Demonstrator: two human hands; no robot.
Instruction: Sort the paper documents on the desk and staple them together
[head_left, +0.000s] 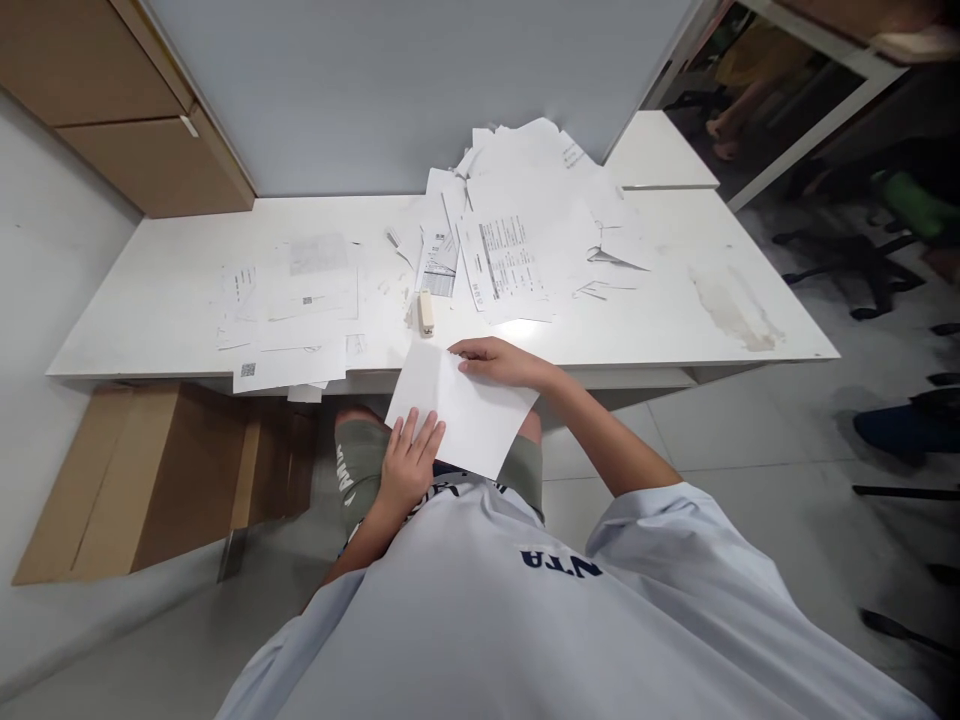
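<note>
A blank white sheet of paper point(472, 420) lies over my lap, tilted against the table's front edge, with a faint crease near its upper left. My left hand point(409, 462) rests flat on its lower left part, fingers stretched out and slightly apart. At the upper edge of the sheet, my right hand point(499, 362) has its fingers curled and closed on the paper; the thumb's grip is partly hidden. Just beyond the sheet, a small cream-coloured block point(426, 313) stands on the white table point(652, 330).
A heaped pile of papers point(525, 180) lies at the back middle, some printed. Loose sheets point(289, 362) lie at the left, one overhanging the front edge. Cardboard boxes point(150, 480) stand below left, with another box point(195, 170) on the table. Chairs and people are at the right.
</note>
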